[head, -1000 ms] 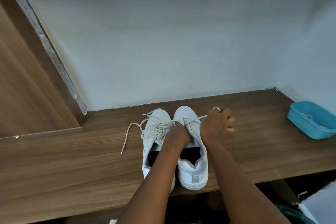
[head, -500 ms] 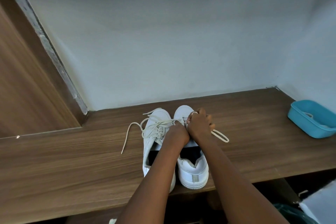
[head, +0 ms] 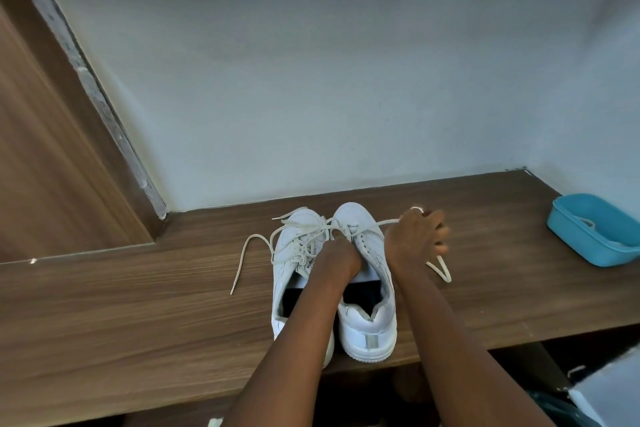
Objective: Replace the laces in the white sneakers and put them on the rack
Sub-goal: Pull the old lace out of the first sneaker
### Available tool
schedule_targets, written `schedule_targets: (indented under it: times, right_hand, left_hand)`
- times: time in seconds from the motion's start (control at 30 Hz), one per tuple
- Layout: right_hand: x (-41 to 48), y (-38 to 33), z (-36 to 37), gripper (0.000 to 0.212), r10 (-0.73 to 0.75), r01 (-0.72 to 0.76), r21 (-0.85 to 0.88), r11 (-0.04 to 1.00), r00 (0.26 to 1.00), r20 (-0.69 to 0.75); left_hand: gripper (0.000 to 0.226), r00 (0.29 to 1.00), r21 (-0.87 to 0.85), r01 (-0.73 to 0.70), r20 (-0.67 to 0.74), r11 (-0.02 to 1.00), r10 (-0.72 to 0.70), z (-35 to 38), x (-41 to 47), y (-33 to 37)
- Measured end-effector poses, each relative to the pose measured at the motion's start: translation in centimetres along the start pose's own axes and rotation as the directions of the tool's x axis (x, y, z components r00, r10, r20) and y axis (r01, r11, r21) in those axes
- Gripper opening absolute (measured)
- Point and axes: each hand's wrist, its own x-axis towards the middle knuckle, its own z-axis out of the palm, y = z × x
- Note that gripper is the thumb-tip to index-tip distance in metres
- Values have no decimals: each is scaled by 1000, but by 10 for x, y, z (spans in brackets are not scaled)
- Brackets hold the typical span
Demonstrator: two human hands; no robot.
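1. Two white sneakers stand side by side on the bench (head: 138,305), with their toes toward the wall (head: 311,80) and their heels near the front edge. The left sneaker (head: 304,224) and the right sneaker (head: 367,326) are touching or nearly so.
2. The right grip (head: 415,239) is just right of the right sneaker's toe, fingers curled, pinching the lace (head: 389,222). The lace runs taut from the front eyelets into that grip. Its slack tail loops out below the grip onto the bench.
3. The left grip (head: 337,255) sits knuckles-up on the right sneaker's tongue, between the two shoes. Its fingers curl down at the lace crossing.
4. The left grip's fingertips are hidden under the knuckles, so I cannot tell whether it pinches lace, tongue or nothing.
5. The left forearm covers the left sneaker's heel and part of its opening. The right grip's fingers are blurred, and one of them wears a ring (head: 417,209).
6. The left sneaker is loosely threaded with a second lace (head: 242,260), one end of which trails left across the bench.
7. The uppers are smooth and white, the soles are thick and the insides are dark. The right heel has a grey tab. Both laces are flat and off-white. The bench is brown wood-grain and the wall is pale and matte.
8. A blue tub (head: 568,236), rectangular with rounded corners, sits well to the right and is cut off by the frame edge. Something pale lies inside it, too small to make out.
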Motion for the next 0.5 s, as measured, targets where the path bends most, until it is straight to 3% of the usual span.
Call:
schedule_targets:
  times: [0.1,0.2,0.37,0.5]
  right_hand:
    - [-1,-5,6,25,-216,215,30,976,951,220]
    - [-8,-7,13,24,-313,310,71,948,872,377]
    - [-15,-10,16,25,-356,364,68,929,827,436]
    - [-16,-11,16,28,-311,335,14,942,856,414]
  left_hand:
    - [54,1000,-7,-7,-12,1000,7,0,-1,-1]
    - [54,999,4,-29,-29,1000,29,1,-2,-3]
    - [53,998,25,-47,-36,999,48,1,-3,-4]
    - [61,999,24,-44,-20,999,44,0,-4,-3]
